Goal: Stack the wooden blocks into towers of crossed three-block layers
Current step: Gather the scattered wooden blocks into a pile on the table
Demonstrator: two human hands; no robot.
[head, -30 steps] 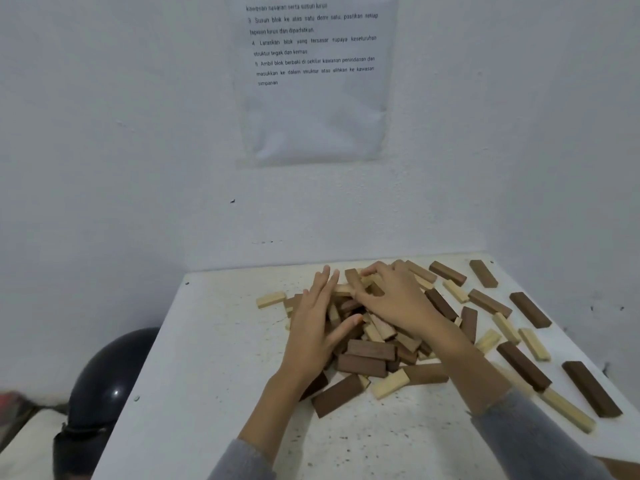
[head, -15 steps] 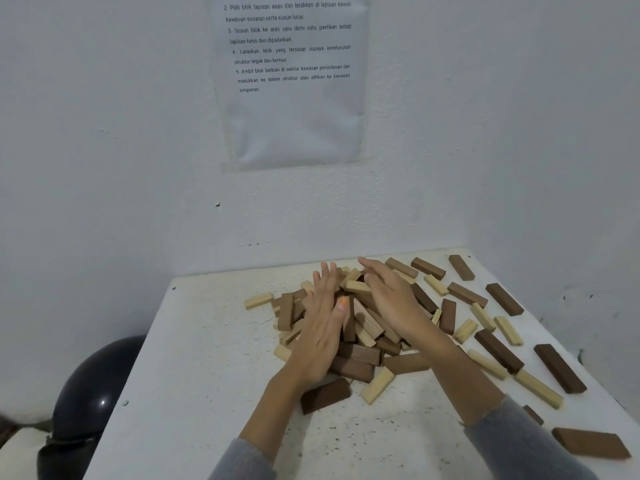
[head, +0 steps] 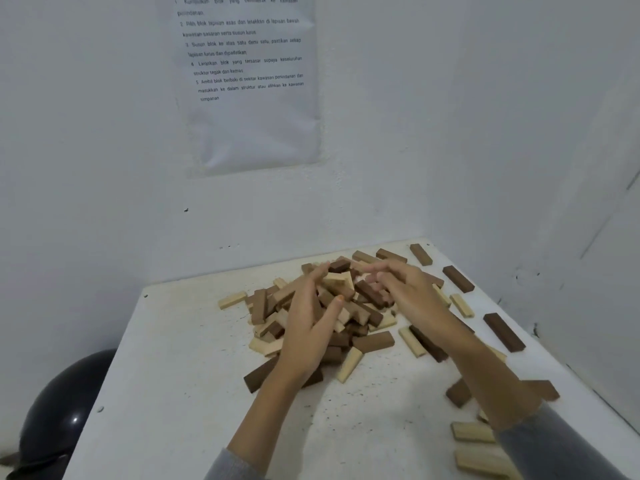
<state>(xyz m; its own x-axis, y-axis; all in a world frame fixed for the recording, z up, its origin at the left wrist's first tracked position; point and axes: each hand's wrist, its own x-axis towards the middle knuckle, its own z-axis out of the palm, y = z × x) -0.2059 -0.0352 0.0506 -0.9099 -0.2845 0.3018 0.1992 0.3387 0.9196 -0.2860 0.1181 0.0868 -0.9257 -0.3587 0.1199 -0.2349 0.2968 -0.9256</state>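
Item: pile (head: 372, 341) of wooden blocks, light and dark, on the white table (head: 194, 375); stray blocks (head: 504, 332) lie right of the pile. State of my left hand (head: 308, 327): fingers straight, pressed to the pile's left flank. State of my right hand (head: 412, 292): fingers curled over the pile's top; whether they grip a block, I cannot tell. Handling, judged: light, rigid, smooth; pinch each block by its long sides.
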